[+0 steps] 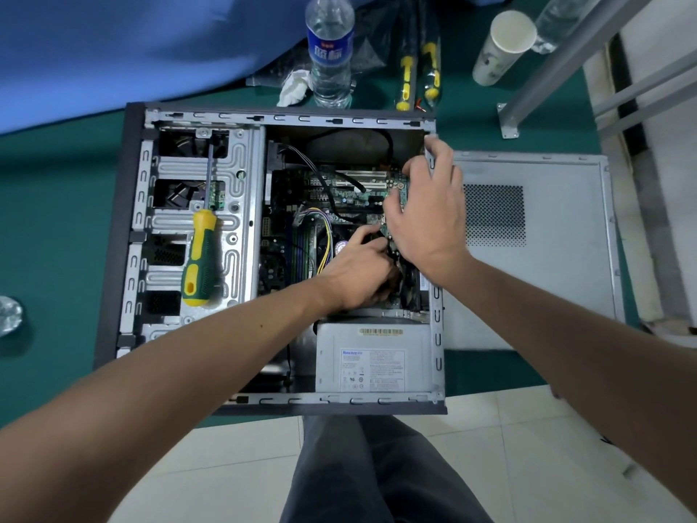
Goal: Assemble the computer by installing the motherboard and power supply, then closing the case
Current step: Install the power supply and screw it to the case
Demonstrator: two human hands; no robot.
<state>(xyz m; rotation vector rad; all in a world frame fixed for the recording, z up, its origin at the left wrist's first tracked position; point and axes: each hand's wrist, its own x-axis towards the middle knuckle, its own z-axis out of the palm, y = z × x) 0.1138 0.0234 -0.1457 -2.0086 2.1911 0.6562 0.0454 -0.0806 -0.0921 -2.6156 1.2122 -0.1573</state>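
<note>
The open computer case (124, 220) lies on its side on the green table. The green motherboard (350, 190) sits inside it, with cables across it. My left hand (358, 273) reaches down over the black CPU cooler (341, 245), and its fingers curl round the cooler's right side. My right hand (426, 213) is spread over the motherboard's right edge beside the case's rear wall, fingertips touching the board. The grey power supply (377, 356) sits in the case's near right corner. The grey side panel (547, 258) lies flat to the right of the case.
A yellow-and-green screwdriver (200, 254) lies on the drive cage (241, 205). Behind the case stand a water bottle (330, 50), a crumpled tissue (296, 86), two yellow-handled tools (418, 69) and a paper cup (503, 47). A metal frame leg (509, 118) stands at the right.
</note>
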